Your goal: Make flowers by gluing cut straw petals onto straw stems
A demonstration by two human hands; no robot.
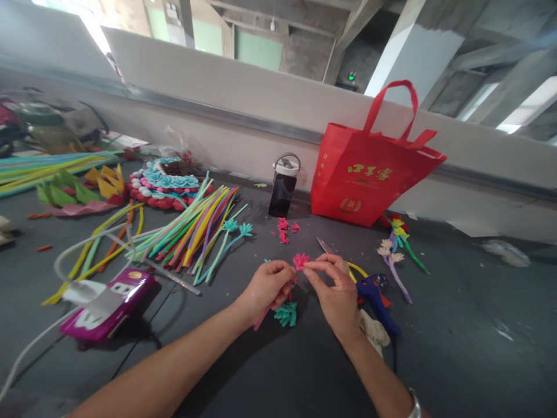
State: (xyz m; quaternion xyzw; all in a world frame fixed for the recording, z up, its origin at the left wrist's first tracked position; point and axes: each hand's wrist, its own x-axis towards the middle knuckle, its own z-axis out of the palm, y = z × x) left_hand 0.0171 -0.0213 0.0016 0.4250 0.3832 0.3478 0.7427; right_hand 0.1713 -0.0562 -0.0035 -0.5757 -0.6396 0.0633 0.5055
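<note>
Thumb and bent fingers of the left hand (274, 284) pinch just under a pink flower (300, 259), while the right hand (335, 290) brings thumb and forefinger narrowly together at its petals; the flower is nearer the wearer than the dark bottle (282, 188), slightly to its right. That bottle stands upright on a dark table (470, 348). Right of the bottle, a red bag (369, 174) stands with its handles up. Left of it and nearer the wearer lies a loose bundle of coloured stems (191, 229); farther left of it sits a ring of blue, white and red flowers (167, 186). Well to its near left is a purple power strip (113, 305) with a white plug in it. A blue glue gun (378, 307) lies to its near right, partly behind the right hand. Well in front of it, below the hands, rests a teal fringed piece (286, 314). Smallest, pink scraps (284, 229) lie just before its base.
</note>
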